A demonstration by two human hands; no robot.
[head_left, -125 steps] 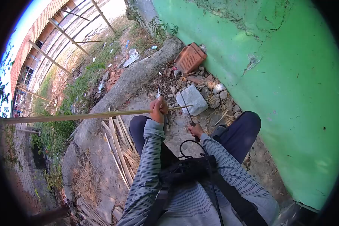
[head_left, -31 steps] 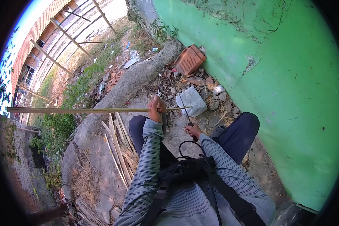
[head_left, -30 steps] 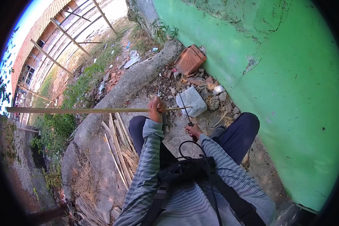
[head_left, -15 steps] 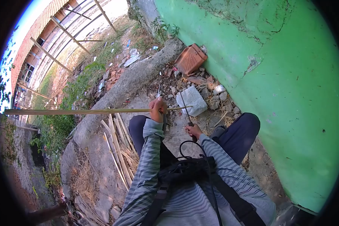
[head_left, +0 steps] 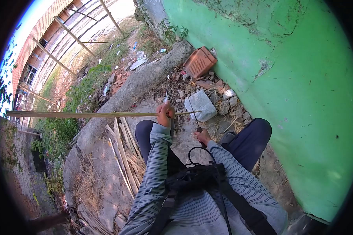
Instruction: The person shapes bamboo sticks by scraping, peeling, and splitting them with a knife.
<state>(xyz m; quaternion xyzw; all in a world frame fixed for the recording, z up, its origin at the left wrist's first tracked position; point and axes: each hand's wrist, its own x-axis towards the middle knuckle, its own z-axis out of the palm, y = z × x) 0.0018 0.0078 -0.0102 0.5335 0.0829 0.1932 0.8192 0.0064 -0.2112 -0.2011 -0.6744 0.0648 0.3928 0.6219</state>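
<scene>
My left hand [head_left: 165, 113] is closed around a long bamboo strip [head_left: 78, 115], which lies level across the view and reaches far out to the left. The strip's thin right end crosses the narrow dark blade of a knife [head_left: 194, 115]. My right hand [head_left: 202, 136] grips the knife's dark handle, blade pointing away from me. Just behind the crossing sits a pale whitish block [head_left: 200, 105] on the ground. Several split bamboo strips [head_left: 123, 150] lie in a pile left of my knee.
A green wall [head_left: 302, 102] rises close on the right. Against its foot stand an orange-brown ridged brick-like block [head_left: 200, 62] and loose rubble [head_left: 223, 105]. A rough concrete ledge [head_left: 133, 86] curves along the left, with plants [head_left: 59, 133] beyond it.
</scene>
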